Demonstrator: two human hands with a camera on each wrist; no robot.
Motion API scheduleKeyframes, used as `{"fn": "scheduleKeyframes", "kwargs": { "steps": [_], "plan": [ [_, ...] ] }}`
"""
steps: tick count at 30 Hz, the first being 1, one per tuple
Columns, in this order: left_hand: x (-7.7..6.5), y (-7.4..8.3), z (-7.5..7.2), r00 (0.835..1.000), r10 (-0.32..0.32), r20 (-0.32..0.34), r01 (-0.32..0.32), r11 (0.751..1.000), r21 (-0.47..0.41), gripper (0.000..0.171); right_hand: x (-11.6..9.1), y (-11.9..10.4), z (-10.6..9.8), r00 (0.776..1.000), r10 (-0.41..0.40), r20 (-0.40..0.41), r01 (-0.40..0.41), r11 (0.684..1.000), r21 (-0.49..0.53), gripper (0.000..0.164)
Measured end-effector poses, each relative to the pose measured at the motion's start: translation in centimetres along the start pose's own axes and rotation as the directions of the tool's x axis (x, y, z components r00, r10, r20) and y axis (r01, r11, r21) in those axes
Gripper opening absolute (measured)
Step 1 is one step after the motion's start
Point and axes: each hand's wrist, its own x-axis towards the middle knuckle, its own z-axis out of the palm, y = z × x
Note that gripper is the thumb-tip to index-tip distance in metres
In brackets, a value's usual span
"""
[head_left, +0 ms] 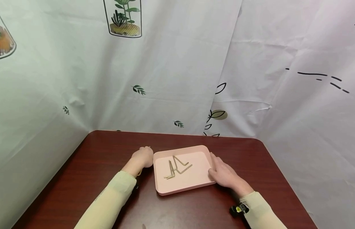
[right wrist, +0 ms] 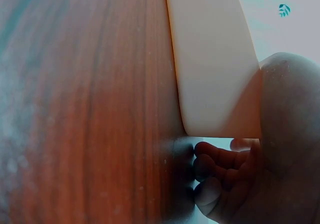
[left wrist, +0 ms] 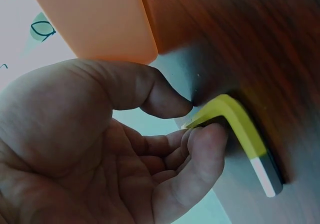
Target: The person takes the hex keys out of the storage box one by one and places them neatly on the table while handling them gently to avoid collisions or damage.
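My left hand (head_left: 143,156) is just off the left side of a pink tray (head_left: 201,167). In the left wrist view, the thumb and fingers of that hand close around one arm of a yellow L-shaped hex key (left wrist: 245,131). The key's other arm, with a bright flat-sided end, sticks out low over the table. My right hand (head_left: 224,171) holds the tray's right side, thumb over the rim and fingers along the outside wall. Several brass-coloured hex keys (head_left: 174,168) lie in a loose cluster on the left half of the tray.
A dark red-brown wooden table (head_left: 108,146) with rounded far corners carries the tray. White fabric printed with leaves (head_left: 166,63) hangs behind it and along both sides. A dark wrist device (head_left: 238,209) sits at the right sleeve.
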Motion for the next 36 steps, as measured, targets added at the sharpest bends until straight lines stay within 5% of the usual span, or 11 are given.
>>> {"fn": "scheduleKeyframes", "kwargs": {
  "steps": [17,28,36],
  "plan": [
    [0.0,-0.5,-0.3,1.0,0.006,-0.009,-0.006,1.0,-0.007,0.048,-0.1,-0.2,0.0,1.0,0.008,0.002,-0.008,1.0,0.004,0.078],
    [-0.2,-0.6,-0.7,0.996,-0.041,-0.078,0.035,0.996,-0.082,0.049,-0.1,-0.1,0.1,1.0,-0.001,-0.007,0.001,1.0,-0.006,0.077],
    [-0.2,-0.5,-1.4,0.977,-0.049,-0.205,0.02,0.99,-0.143,0.053,-0.1,0.0,0.1,1.0,0.0,-0.003,0.0,1.0,0.001,0.078]
  ]
}}
